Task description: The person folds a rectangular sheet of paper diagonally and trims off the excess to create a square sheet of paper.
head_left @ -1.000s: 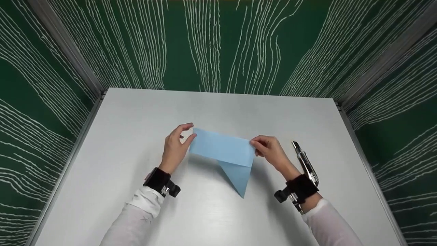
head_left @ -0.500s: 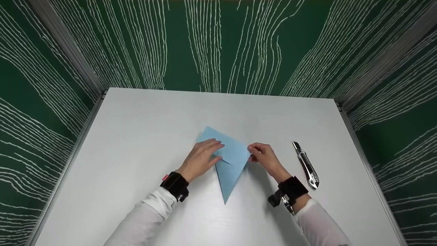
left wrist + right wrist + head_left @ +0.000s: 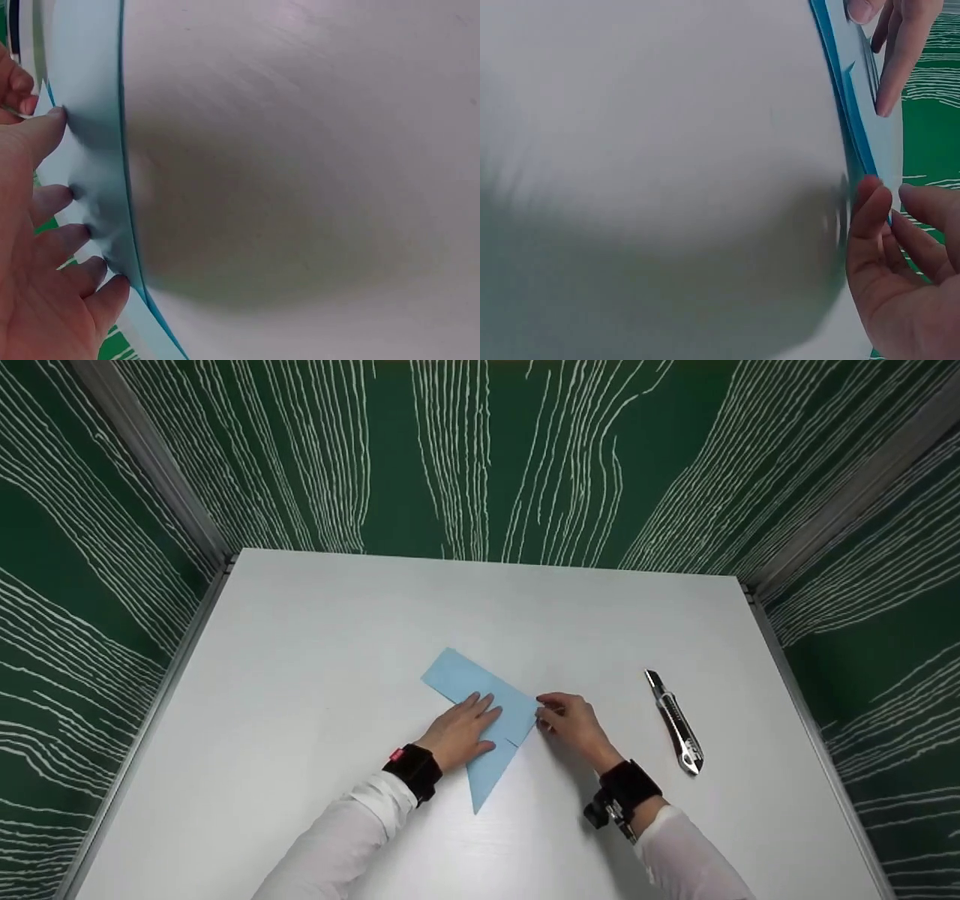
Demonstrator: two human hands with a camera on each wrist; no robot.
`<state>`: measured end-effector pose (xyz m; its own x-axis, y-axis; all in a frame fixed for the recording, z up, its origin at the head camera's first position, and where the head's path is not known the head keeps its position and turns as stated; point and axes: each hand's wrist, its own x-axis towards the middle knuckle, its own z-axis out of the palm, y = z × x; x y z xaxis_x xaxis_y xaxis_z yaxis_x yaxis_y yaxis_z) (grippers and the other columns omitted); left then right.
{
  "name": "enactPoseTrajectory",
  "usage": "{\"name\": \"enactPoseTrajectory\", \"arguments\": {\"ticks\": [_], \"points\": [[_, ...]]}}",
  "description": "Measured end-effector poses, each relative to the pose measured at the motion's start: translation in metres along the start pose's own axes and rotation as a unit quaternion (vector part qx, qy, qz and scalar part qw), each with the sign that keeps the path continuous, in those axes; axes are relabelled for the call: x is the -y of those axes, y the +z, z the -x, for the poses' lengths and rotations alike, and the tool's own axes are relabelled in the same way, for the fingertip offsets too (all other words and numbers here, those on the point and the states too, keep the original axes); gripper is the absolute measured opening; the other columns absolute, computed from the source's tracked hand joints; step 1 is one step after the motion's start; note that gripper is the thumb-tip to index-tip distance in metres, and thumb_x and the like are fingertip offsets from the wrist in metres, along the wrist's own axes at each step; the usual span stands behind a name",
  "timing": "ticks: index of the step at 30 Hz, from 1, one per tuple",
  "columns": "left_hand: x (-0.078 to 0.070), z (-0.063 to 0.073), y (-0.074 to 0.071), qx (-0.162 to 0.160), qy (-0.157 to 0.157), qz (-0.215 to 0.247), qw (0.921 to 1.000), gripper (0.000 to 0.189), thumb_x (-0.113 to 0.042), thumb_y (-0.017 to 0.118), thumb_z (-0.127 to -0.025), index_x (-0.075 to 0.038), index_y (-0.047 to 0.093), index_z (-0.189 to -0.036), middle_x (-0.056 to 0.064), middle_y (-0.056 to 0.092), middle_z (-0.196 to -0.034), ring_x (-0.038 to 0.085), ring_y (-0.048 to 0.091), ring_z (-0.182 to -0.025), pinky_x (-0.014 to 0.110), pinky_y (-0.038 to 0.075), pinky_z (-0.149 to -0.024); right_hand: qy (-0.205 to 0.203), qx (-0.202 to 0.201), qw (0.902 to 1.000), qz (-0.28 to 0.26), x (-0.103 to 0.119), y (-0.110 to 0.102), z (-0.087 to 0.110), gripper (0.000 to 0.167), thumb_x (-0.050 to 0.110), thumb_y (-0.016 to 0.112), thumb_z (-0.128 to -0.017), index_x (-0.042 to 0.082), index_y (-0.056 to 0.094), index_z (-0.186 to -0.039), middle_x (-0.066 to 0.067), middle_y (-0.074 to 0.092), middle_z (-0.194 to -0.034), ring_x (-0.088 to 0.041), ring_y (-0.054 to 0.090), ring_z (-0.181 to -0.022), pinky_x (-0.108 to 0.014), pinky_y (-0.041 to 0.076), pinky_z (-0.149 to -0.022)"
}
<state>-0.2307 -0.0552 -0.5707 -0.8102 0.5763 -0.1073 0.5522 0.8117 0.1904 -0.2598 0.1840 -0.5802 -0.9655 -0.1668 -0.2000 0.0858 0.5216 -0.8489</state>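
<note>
i had the folded blue paper (image 3: 465, 675) lying mid-table (image 3: 315, 622). left hand (image 3: 457, 733) pressed on it, fingers spread; right hand (image 3: 571, 720) pinched its right corner. read it as lining up a fold (my guess). next move seemed to call for keeping layers aligned, then pressing firmly. utility knife (image 3: 675, 724) sat right, untouched.

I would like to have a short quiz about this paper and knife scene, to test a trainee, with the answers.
1. Which hand rests with spread fingers on the blue paper?
2. True or false: the utility knife lies apart from the blue paper.
3. In the head view, the paper's narrow tip points: A up, B right, C down.

Key: 1. The left hand. 2. True. 3. C.
</note>
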Motion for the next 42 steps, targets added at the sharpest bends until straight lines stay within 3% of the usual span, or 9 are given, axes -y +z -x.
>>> {"name": "enactPoseTrajectory", "arguments": {"ticks": [8,13,19,23,26,28,33,42], "points": [[0.005,0.000,0.006,-0.001,0.003,0.001,1.0000,0.061,-0.039,0.056,-0.102,-0.008,0.041,-0.152,0.015,0.038,-0.160,0.033,0.036,-0.149,0.039,0.032,-0.122,-0.015,-0.041,0.9985,0.032,-0.013,-0.021,0.004,0.027,0.011,0.057,-0.101,-0.003,0.066,-0.122,-0.021,0.072,-0.100,-0.024,0.069,-0.078,-0.024,0.055,-0.062],[0.006,-0.002,0.008,0.001,-0.005,0.014,0.9999,0.061,-0.039,0.056,-0.102,-0.010,0.041,-0.153,0.014,0.037,-0.161,0.032,0.034,-0.150,0.040,0.032,-0.122,-0.009,-0.103,0.9921,0.070,-0.026,-0.043,0.004,0.027,0.012,0.058,-0.100,-0.002,0.067,-0.122,-0.021,0.072,-0.103,-0.027,0.069,-0.087,-0.023,0.053,-0.068],[0.009,-0.004,0.011,-0.009,-0.007,0.011,0.9999,0.061,-0.040,0.057,-0.101,-0.011,0.042,-0.153,0.013,0.038,-0.160,0.031,0.035,-0.149,0.039,0.033,-0.121,-0.019,-0.205,0.9704,0.127,-0.047,-0.075,0.012,0.032,0.011,0.060,-0.098,-0.002,0.063,-0.127,-0.023,0.065,-0.112,-0.034,0.060,-0.099,-0.039,0.048,-0.084],[0.010,-0.005,0.011,-0.023,-0.001,0.007,0.9997,0.060,-0.039,0.057,-0.101,-0.010,0.043,-0.151,0.014,0.040,-0.159,0.031,0.037,-0.148,0.039,0.035,-0.120,-0.026,-0.275,0.9472,0.163,-0.058,-0.097,0.022,0.036,0.008,0.062,-0.095,-0.006,0.060,-0.128,-0.027,0.062,-0.115,-0.041,0.052,-0.104,-0.051,0.043,-0.090],[0.010,-0.006,0.011,-0.024,0.001,0.005,0.9997,0.060,-0.039,0.057,-0.101,-0.009,0.044,-0.151,0.015,0.041,-0.158,0.031,0.038,-0.148,0.039,0.035,-0.120,-0.010,-0.301,0.9338,0.194,-0.065,-0.112,0.029,0.040,0.009,0.063,-0.093,-0.009,0.058,-0.129,-0.031,0.060,-0.117,-0.048,0.051,-0.107,-0.058,0.041,-0.092],[0.010,-0.006,0.010,-0.023,0.000,0.006,0.9997,0.060,-0.039,0.057,-0.101,-0.009,0.044,-0.151,0.015,0.041,-0.158,0.031,0.038,-0.148,0.039,0.035,-0.120,0.018,-0.297,0.9313,0.211,-0.071,-0.120,0.034,0.044,0.012,0.062,-0.093,-0.010,0.056,-0.131,-0.033,0.059,-0.119,-0.051,0.051,-0.109,-0.060,0.042,-0.092],[0.009,-0.007,0.008,-0.016,-0.010,0.035,0.9992,0.060,-0.036,0.058,-0.101,-0.008,0.043,-0.151,0.015,0.038,-0.159,0.033,0.035,-0.149,0.041,0.033,-0.121,0.078,-0.248,0.9358,0.238,-0.084,-0.130,0.043,0.052,0.020,0.061,-0.094,-0.013,0.052,-0.133,-0.039,0.055,-0.123,-0.056,0.051,-0.111,-0.063,0.045,-0.088],[0.008,-0.008,0.008,-0.018,-0.027,0.050,0.9982,0.061,-0.035,0.059,-0.101,-0.009,0.041,-0.152,0.015,0.038,-0.160,0.032,0.033,-0.150,0.042,0.030,-0.123,0.062,-0.217,0.9369,0.267,-0.090,-0.127,0.045,0.039,0.013,0.060,-0.095,-0.019,0.059,-0.116,-0.039,0.058,-0.105,-0.054,0.059,-0.095,-0.059,0.050,-0.077]]}}
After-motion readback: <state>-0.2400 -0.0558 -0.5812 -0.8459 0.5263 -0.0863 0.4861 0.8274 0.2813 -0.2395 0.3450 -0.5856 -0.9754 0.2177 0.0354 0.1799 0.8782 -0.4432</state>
